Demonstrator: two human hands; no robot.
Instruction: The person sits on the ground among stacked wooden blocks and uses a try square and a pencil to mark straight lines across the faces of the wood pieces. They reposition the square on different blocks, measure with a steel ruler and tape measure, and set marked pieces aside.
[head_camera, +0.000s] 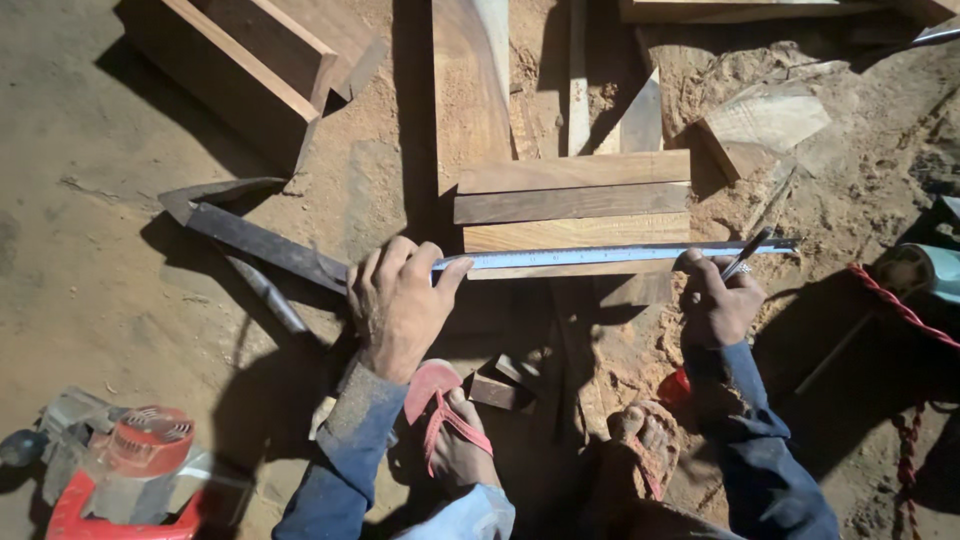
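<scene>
Lying side by side on the sandy floor (120, 230) are three short planks (572, 205), and one steel ruler (600, 256) crosses the nearest plank. The left hand (398, 300) presses the ruler's left end, its fingers (448, 272) spread and flat. The right hand (722, 300) pinches one pen (745, 255) at the ruler's right end. The sand to the left is open; offcuts crowd the far edge.

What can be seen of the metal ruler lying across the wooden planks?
The metal ruler is a long, thin, silvery strip with fine graduations along its edge. It lies flat and nearly level across the nearest of three stacked planks, its right end reaching past them. The left hand presses down its left end with the fingertips; the right hand, holding a pen, rests against it near the right end.
</scene>
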